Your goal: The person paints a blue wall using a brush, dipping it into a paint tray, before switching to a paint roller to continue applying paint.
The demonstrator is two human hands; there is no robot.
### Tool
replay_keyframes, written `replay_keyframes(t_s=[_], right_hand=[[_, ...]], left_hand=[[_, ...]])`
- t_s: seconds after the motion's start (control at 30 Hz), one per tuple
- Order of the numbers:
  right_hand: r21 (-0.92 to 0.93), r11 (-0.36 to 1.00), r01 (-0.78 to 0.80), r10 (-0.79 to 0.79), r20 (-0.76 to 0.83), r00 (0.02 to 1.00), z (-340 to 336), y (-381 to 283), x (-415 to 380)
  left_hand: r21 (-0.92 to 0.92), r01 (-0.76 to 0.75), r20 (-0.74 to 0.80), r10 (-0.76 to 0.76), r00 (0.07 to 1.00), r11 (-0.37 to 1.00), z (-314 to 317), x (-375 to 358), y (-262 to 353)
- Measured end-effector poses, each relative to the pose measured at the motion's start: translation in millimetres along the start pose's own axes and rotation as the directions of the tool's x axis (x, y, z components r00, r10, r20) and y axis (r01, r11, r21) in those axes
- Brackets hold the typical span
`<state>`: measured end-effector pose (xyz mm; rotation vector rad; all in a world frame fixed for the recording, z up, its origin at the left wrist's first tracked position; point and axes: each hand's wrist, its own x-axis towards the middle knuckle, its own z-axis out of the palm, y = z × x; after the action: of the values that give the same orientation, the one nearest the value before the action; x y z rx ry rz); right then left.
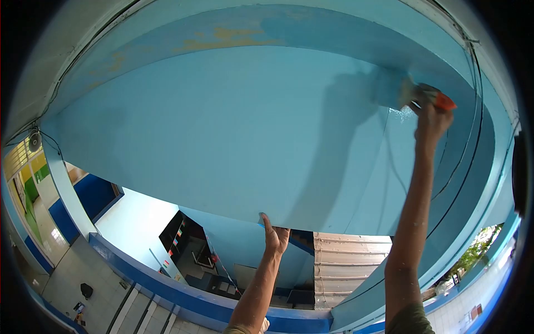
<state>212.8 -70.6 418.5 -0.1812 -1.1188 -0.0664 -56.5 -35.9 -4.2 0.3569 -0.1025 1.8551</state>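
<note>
A large light-blue panel [222, 133] fills the middle of the head view, under a curved arch. Up at its right end, my right hand [433, 119] is closed round a wide paintbrush [416, 94] with an orange-red handle end. The bristles touch the panel near the arch, and wet, shiny blue paint [401, 114] shows just below them. Lower down, my left hand [275, 236] grips the panel's bottom edge, its thumb on the front face and its fingers largely hidden behind. The shadow of my right arm falls across the panel.
Loose black cables [473, 133] hang close to my right arm. The arch's underside has yellowish worn patches [222, 39]. Below the panel run a dark-blue ledge [183, 289] and a corrugated sheet [350, 264]. A tiled floor [111, 273] lies far below at left.
</note>
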Motion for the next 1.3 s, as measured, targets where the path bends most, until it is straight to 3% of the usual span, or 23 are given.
replay_keyframes(t_s=[0.07,0.1,0.13,0.3,0.33,0.43,0.57,0.63,0.67,0.7,0.73,0.77,0.8,0.83,0.87,0.97,1.0,1.03,1.07,1.13,1.2,1.23,1.3], right_hand=[[-0.104,0.995,-0.004,-0.005,-0.08,0.997,-21,-10,2],[-0.399,0.908,0.127,-0.153,-0.035,0.988,-28,-15,-1],[-0.647,0.722,0.244,-0.28,0.05,0.959,-31,-19,-1],[-0.711,0.673,0.204,-0.229,0.062,0.972,60,-8,-60],[-0.596,0.731,0.333,-0.339,0.105,0.935,93,-14,-78],[-0.479,0.738,0.476,-0.385,0.281,0.879,178,-50,-122],[-0.315,0.833,0.455,-0.303,0.428,0.851,223,-87,-148],[-0.037,0.963,0.266,-0.246,0.273,0.93,217,-92,-140],[0.062,0.996,0.064,-0.075,0.2,0.977,206,-88,-130],[-0.04,0.999,0.025,-0.018,0.183,0.983,189,-75,-117],[0.047,0.998,-0.05,0.042,0.16,0.986,164,-53,-105],[-0.005,0.996,0.091,-0.091,0.075,0.993,136,-29,-93],[0.209,0.977,-0.046,0.027,0.09,0.996,98,-3,-80],[0.364,0.897,-0.25,0.254,0.037,0.966,62,5,-67],[0.311,0.917,-0.251,0.264,-0.001,0.965,21,9,-55],[0.053,0.994,-0.099,0.108,-0.207,0.972,-59,5,-36],[0.052,0.994,-0.098,0.106,-0.206,0.973,-65,-4,-41],[-0.26,0.964,0.058,-0.115,-0.207,0.972,-70,-11,-45],[-0.543,0.816,0.198,-0.32,-0.14,0.937,-73,-14,-47],[-0.423,0.883,0.203,-0.268,-0.098,0.959,-46,-9,-66],[-0.582,0.791,0.19,-0.227,0.009,0.974,7,-4,-96],[-0.564,0.755,0.333,-0.342,0.094,0.935,39,-9,-113],[-0.433,0.783,0.446,-0.387,0.222,0.895,86,-28,-138]], left_hand=[[0.004,-0.008,0.0,0.008,1.0,1.0,4,-2,-1],[0.012,-0.021,0.001,0.021,1.0,1.0,6,-3,0],[0.01,-0.022,0.004,0.022,1.0,1.0,8,-3,1],[0.048,-0.006,-0.003,0.006,1.0,0.999,8,-6,3],[0.056,-0.005,0.0,0.005,1.0,0.998,8,-5,2],[0.025,-0.041,-0.01,0.042,0.999,0.999,7,-2,2],[0.081,-0.014,0.029,0.012,1.0,0.997,0,-2,2],[0.088,-0.013,0.049,0.009,0.999,0.996,4,-3,4],[0.085,-0.018,0.056,0.013,0.998,0.996,6,-4,4],[0.079,-0.021,0.064,0.016,0.998,0.997,9,-5,4],[0.036,-0.019,0.038,0.017,0.999,0.999,2,-2,4],[0.036,-0.01,0.041,0.008,0.999,0.999,-2,-3,5],[0.032,0.006,0.064,-0.008,0.998,0.999,-5,-3,7],[0.023,0.018,0.091,-0.02,0.996,1.0,-4,0,5],[0.051,-0.005,0.025,0.004,1.0,0.999,11,-6,4],[0.092,-0.034,0.004,0.034,0.999,0.995,12,-7,2],[0.09,-0.033,0.004,0.032,0.999,0.995,14,-8,2],[0.095,-0.041,-0.008,0.042,0.999,0.995,16,-7,1],[0.102,-0.05,-0.021,0.052,0.998,0.994,18,-9,1],[0.091,-0.024,-0.011,0.025,1.0,0.996,7,-4,3],[0.085,-0.007,-0.002,0.007,1.0,0.996,2,-4,5],[0.064,-0.011,0.022,0.01,1.0,0.998,4,-4,4],[0.046,-0.027,0.049,0.024,0.999,0.999,7,-5,4]])
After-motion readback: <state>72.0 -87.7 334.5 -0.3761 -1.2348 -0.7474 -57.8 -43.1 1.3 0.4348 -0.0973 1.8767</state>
